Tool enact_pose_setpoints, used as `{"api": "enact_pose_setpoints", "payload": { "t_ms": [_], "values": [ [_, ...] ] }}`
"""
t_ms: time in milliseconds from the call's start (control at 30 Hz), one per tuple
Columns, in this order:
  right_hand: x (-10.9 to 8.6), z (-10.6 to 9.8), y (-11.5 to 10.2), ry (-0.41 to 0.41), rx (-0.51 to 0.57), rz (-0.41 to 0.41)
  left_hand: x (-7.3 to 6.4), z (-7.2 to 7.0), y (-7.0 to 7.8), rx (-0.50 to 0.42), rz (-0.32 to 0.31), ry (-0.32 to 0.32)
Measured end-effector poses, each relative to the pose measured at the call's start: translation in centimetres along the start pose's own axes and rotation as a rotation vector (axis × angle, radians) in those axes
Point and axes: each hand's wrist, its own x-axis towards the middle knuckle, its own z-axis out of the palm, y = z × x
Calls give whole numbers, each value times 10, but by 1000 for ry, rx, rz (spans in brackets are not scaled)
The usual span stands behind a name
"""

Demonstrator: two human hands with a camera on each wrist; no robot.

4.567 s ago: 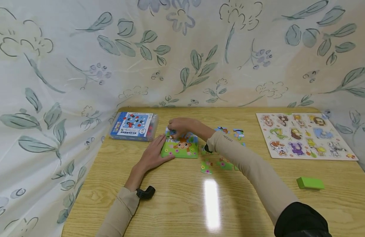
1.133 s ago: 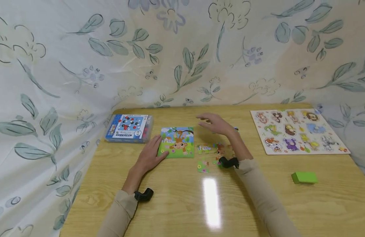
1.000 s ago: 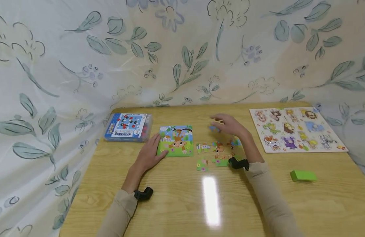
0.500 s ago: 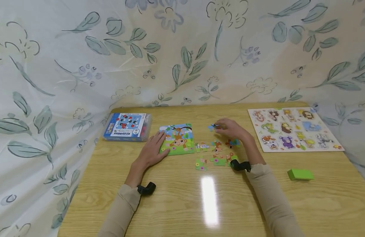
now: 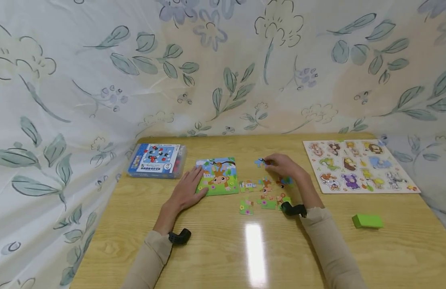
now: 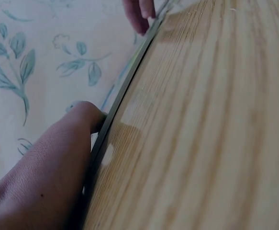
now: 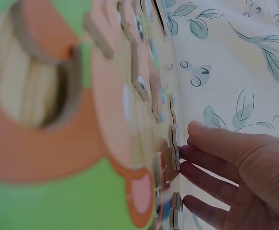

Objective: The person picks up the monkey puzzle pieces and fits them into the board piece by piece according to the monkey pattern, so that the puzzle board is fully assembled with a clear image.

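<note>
My left hand (image 5: 185,189) lies flat at the left edge of a square monkey puzzle board (image 5: 218,184), its fingers resting on it. In the left wrist view part of that hand (image 6: 53,165) shows low over the wooden surface. To the right of the board, several loose jigsaw pieces (image 5: 267,204) lie in rough rows. My right hand (image 5: 286,168) is at the back row, its fingertips touching a blue jigsaw piece (image 5: 259,162). In the right wrist view the fingertips meet a piece's edge (image 7: 174,148), with the thumb apart. Another piece is partly hidden under the palm.
A clear plastic box with a blue molecule label (image 5: 156,160) stands at the back left. An animal peg board (image 5: 362,166) lies at the back right. Nearer on the right sits a green block (image 5: 367,221). A floral cloth (image 5: 223,96) hangs behind the table (image 5: 208,249).
My right hand has left the monkey board, moved right, and come down onto the back-row pieces. The left hand has stayed at the board's edge. The head view has shifted slightly.
</note>
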Motion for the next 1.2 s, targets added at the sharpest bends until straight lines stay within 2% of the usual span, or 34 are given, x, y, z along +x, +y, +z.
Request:
{"api": "enact_pose_setpoints", "payload": {
  "t_ms": [200,333,667,833,1200],
  "values": [
    [-1,3,-3,23,-113,-21,1,3,0,-11,-4,10],
    [1,2,-10,30,-155,5,2,1,-1,-7,-9,17],
    [2,4,-10,23,-176,42,1,4,-1,-21,-21,4],
    [3,3,-6,18,-220,24,0,4,0,-25,-23,9],
    [3,4,1,43,-212,-17,0,3,0,-19,-31,5]
  ]
}}
